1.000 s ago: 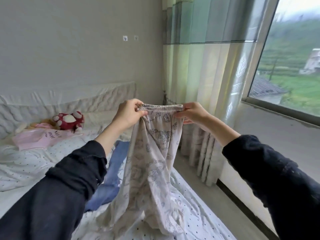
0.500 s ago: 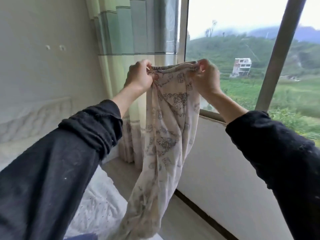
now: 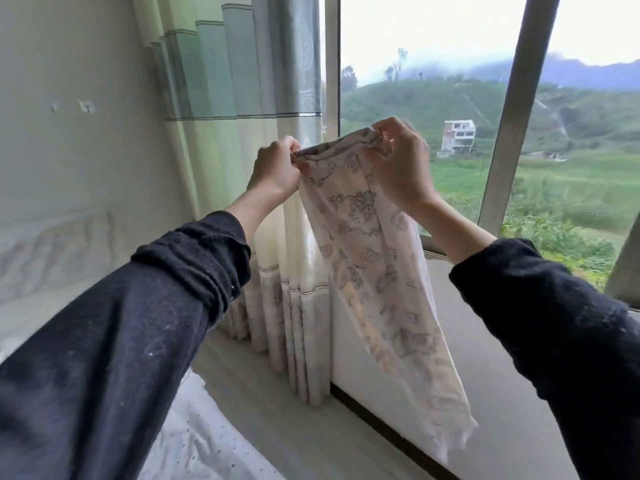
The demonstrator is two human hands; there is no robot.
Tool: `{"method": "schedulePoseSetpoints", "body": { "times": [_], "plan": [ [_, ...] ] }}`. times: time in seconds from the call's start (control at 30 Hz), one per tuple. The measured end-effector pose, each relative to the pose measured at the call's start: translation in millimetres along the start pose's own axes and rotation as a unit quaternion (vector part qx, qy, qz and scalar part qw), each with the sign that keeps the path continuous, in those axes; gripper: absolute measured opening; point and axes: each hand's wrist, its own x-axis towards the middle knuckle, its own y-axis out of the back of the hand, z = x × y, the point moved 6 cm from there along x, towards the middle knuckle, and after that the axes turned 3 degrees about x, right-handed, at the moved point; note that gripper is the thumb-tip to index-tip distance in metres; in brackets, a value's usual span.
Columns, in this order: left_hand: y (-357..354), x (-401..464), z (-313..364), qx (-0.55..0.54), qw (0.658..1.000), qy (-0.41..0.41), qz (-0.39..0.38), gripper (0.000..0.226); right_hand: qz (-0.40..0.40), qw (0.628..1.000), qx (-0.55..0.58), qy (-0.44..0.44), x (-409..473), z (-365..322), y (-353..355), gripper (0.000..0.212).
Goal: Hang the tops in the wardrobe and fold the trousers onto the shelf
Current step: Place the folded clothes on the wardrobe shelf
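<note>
Trousers: a pale, thin pair of printed trousers (image 3: 367,244) hung in the air in front of the window (image 3: 433,98), held up by the waistband, legs dangling free and swinging toward the right, clear of the floor.
Left hand: the left hand (image 3: 275,168) was curled around the left end of the waistband, gripping it.
Right hand: the right hand (image 3: 401,164) pinched the right end of the waistband, bunched between fingers and thumb, slightly higher than the left.
Sleeves: both arms wore dark sleeves pushed up the forearms.
Surroundings: a green and cream curtain (image 3: 242,98) hung just behind the trousers on the left; a corner of a dotted white bed (image 3: 194,445) lay near, at lower left.
Done so far: the trousers were picked up and held out straight; no fold was in them yet.
Left to do: folding, then placing on the shelf. No wardrobe, shelf or tops were in view, so how much of the rest was finished could not be judged; it was probably an early stage for this garment.
</note>
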Motion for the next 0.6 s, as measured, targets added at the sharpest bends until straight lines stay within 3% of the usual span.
{"method": "schedulePoseSetpoints", "body": {
  "times": [0.2, 0.37, 0.6],
  "plan": [
    [9, -55, -70, -0.107, 0.99, 0.063, -0.064, 0.024, -0.116, 0.991, 0.058, -0.041, -61, -28, -32, 0.024],
    [44, -147, -151, -0.221, 0.962, 0.152, -0.055, 0.031, -0.22, 0.969, 0.102, -0.048, -147, -86, -75, 0.025],
    [160, -309, -251, -0.212, 0.94, 0.265, -0.02, 0.029, -0.358, 0.92, 0.157, -0.011, -294, -221, -141, 0.02]
  ]
}}
